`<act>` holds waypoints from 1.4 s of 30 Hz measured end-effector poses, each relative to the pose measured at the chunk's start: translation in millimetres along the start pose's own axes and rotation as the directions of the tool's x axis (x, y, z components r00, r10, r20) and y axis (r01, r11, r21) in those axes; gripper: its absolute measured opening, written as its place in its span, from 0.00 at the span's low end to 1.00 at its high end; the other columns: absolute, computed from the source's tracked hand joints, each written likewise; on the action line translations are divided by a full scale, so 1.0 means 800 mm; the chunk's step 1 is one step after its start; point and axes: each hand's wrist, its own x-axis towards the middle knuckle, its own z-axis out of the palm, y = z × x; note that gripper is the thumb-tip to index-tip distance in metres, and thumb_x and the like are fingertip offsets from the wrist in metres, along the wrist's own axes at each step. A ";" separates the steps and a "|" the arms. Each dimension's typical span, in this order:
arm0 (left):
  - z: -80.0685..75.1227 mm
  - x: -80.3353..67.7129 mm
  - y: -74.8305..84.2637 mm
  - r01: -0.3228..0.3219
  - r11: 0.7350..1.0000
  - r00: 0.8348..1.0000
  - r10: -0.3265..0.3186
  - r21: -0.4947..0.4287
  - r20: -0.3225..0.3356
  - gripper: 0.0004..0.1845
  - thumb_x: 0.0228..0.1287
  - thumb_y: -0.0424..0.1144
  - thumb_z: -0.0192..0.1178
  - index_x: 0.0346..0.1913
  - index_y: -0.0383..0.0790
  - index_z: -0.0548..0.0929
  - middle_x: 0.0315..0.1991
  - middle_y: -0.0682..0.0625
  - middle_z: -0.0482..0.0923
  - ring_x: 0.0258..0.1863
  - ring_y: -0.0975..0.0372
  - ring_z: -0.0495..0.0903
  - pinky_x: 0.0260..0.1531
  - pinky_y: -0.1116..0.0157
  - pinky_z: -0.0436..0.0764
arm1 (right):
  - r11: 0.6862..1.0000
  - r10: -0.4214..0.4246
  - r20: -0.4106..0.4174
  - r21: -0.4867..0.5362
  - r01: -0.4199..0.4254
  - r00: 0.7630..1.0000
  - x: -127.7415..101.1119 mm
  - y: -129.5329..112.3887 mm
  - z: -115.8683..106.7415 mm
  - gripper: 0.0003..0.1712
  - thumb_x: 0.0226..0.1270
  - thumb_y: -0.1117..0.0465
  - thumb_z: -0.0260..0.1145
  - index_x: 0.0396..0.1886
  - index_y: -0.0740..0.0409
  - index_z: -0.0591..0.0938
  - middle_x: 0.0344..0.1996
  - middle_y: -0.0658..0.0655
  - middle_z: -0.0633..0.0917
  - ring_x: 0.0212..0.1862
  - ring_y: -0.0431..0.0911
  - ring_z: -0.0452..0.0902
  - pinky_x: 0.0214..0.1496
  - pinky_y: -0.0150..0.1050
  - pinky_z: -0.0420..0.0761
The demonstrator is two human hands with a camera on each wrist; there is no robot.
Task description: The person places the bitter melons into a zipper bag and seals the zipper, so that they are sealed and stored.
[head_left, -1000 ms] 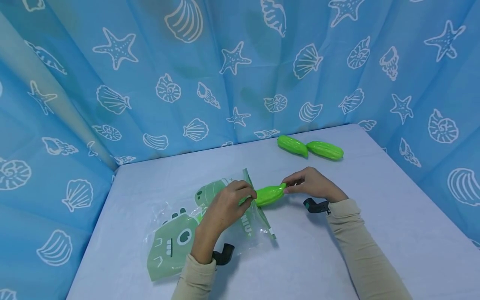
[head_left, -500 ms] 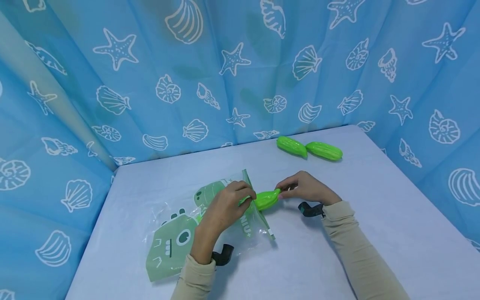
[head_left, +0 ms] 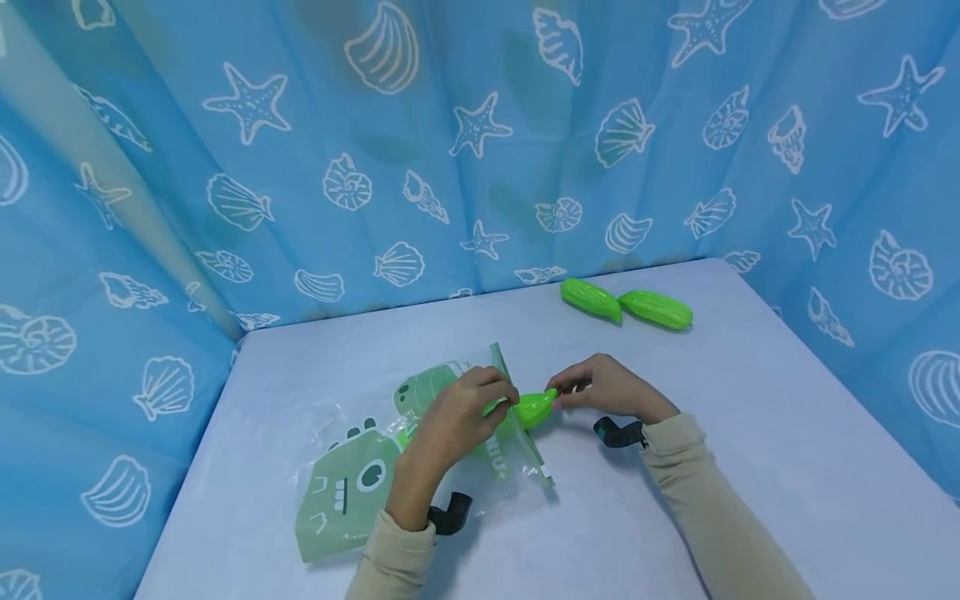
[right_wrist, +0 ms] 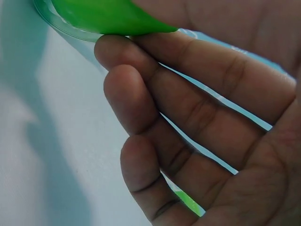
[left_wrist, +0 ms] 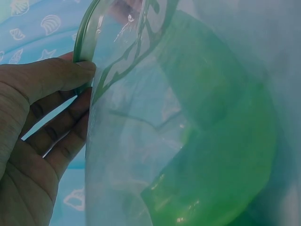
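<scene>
A clear zip bag point(head_left: 352, 483) printed with a green dinosaur lies on the pale table point(head_left: 750, 433). My left hand point(head_left: 457, 417) pinches the bag's open rim point(left_wrist: 89, 52) between thumb and fingers. My right hand point(head_left: 600, 387) pinches the tip of a bright green plastic toy vegetable point(head_left: 536, 406), half of which is inside the bag's mouth. In the left wrist view the green toy point(left_wrist: 221, 155) shows through the clear film. In the right wrist view the toy's tip point(right_wrist: 108, 16) sits against my fingertips point(right_wrist: 113, 52).
Two more green toy vegetables point(head_left: 592, 298) point(head_left: 656, 308) lie end to end at the table's far edge. A blue curtain point(head_left: 465, 142) with white shells and starfish encloses the table on three sides.
My right hand has pushed the green toy leftward, deeper into the bag's mouth. My left hand has kept its hold on the rim.
</scene>
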 end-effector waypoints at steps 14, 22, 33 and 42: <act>0.002 -0.008 -0.003 -0.003 1.000 1.000 0.003 0.018 0.019 0.06 0.56 0.34 0.64 0.36 0.47 0.84 0.38 0.59 0.77 0.39 0.69 0.74 0.37 0.75 0.75 | 1.000 -0.012 0.019 0.010 0.012 1.000 0.002 -0.004 0.028 0.14 0.53 0.47 0.69 0.41 0.41 0.84 0.33 0.44 0.84 0.37 0.48 0.77 0.33 0.39 0.77; -0.002 -0.005 -0.004 0.002 1.000 1.000 -0.002 0.028 0.023 0.05 0.57 0.35 0.63 0.37 0.47 0.85 0.39 0.59 0.76 0.41 0.69 0.73 0.39 0.76 0.74 | 0.999 -0.045 0.017 0.004 0.045 0.999 0.010 -0.013 0.041 0.14 0.54 0.50 0.70 0.41 0.42 0.84 0.34 0.45 0.84 0.37 0.46 0.77 0.34 0.39 0.78; -0.005 -0.004 -0.005 0.009 0.999 1.000 -0.010 0.046 0.016 0.06 0.57 0.35 0.64 0.37 0.47 0.85 0.39 0.59 0.76 0.41 0.70 0.73 0.40 0.78 0.74 | 0.989 -0.144 -0.035 -0.037 0.143 0.989 0.017 -0.041 0.071 0.11 0.59 0.60 0.66 0.43 0.49 0.83 0.33 0.47 0.83 0.33 0.44 0.77 0.36 0.39 0.78; -0.004 -0.004 -0.004 0.007 0.999 1.000 -0.007 0.036 0.010 0.05 0.57 0.36 0.64 0.37 0.46 0.85 0.40 0.58 0.77 0.42 0.69 0.73 0.41 0.76 0.74 | 0.974 -0.211 -0.042 -0.091 0.207 0.977 0.028 -0.022 0.072 0.11 0.61 0.50 0.64 0.43 0.41 0.82 0.32 0.41 0.82 0.32 0.37 0.76 0.33 0.35 0.77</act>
